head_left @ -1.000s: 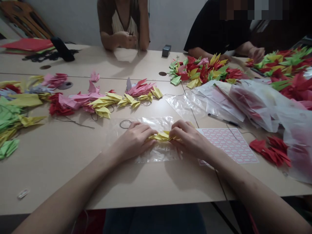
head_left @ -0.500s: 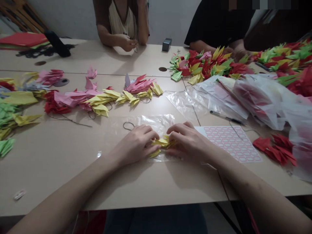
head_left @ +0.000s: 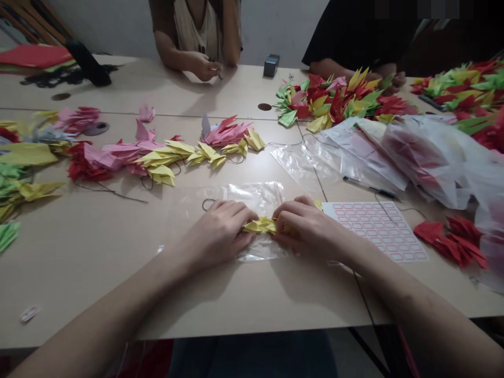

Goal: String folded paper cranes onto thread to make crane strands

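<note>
Yellow folded paper cranes (head_left: 260, 226) lie in a row over a clear plastic bag (head_left: 252, 195). My left hand (head_left: 224, 229) is closed on the row's left end, thumb and fingers pinching it. At the right end my right hand (head_left: 301, 223) curls its fingers round more of the cranes and hides part of them. A loop of dark cord (head_left: 208, 203) shows just beyond my left hand. Beside my right wrist lies a sheet of red-bordered labels (head_left: 378, 228).
Strung paper cranes (head_left: 169, 157) stretch across the table's left and middle. A multicoloured crane pile (head_left: 338, 102), filled plastic bags (head_left: 413, 152), a pen (head_left: 370, 188) and red cranes (head_left: 452, 239) are on the right. Two people sit opposite; one person's hand (head_left: 207, 67) holds something thin.
The yellow cranes between my hands are now drawn into a straighter, flatter row. My right hand has shifted slightly right, and a yellow tip now shows behind it.
</note>
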Action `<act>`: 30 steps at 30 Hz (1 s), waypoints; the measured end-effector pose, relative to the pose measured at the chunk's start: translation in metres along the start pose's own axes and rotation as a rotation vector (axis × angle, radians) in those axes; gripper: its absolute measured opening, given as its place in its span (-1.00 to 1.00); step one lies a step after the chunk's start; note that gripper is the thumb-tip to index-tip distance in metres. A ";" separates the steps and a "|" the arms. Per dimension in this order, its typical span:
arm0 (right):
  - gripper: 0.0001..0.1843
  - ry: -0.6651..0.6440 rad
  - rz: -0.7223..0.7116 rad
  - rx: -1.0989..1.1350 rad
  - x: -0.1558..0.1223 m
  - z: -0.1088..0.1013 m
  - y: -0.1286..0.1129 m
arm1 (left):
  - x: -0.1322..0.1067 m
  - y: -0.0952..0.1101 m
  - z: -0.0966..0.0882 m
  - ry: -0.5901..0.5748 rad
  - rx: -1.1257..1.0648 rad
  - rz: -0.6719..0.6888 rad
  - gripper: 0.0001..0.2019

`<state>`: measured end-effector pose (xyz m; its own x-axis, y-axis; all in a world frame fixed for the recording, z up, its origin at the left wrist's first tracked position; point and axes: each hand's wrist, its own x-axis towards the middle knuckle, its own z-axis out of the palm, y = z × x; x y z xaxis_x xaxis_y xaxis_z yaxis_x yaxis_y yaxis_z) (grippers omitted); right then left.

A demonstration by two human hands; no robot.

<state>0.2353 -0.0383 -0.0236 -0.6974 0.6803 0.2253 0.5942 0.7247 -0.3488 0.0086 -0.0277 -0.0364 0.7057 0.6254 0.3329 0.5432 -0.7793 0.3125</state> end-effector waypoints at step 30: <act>-0.91 0.055 -0.008 0.050 0.000 0.007 0.003 | -0.001 -0.003 -0.005 -0.068 -0.128 -0.012 -0.87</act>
<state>0.2343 -0.0370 -0.0309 -0.6785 0.6804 0.2770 0.5669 0.7248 -0.3915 0.0042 -0.0257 -0.0326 0.7311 0.6272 0.2684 0.4926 -0.7575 0.4284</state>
